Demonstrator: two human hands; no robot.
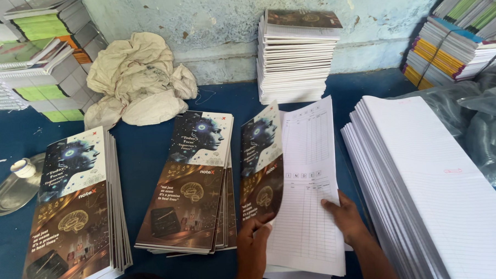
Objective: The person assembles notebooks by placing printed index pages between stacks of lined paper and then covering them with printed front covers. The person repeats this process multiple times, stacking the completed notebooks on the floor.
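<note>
Cover [262, 162], dark and glossy with a face-and-brain print, is lifted up on edge, long axis running away from the person, printed side facing left. Left hand [252, 245] pinches its near bottom edge. Right of the cover, the right hand [344, 217] presses flat, fingers spread, on a white ruled sheet [307, 185] topping a small paper pile. Left of the cover sit two cover stacks [194, 181], fanned a bit. Further right, a tall ruled-paper stack [433, 195]. Behind the cover, a notebook stack [295, 56] against the wall, and a crumpled cloth [137, 78].
</note>
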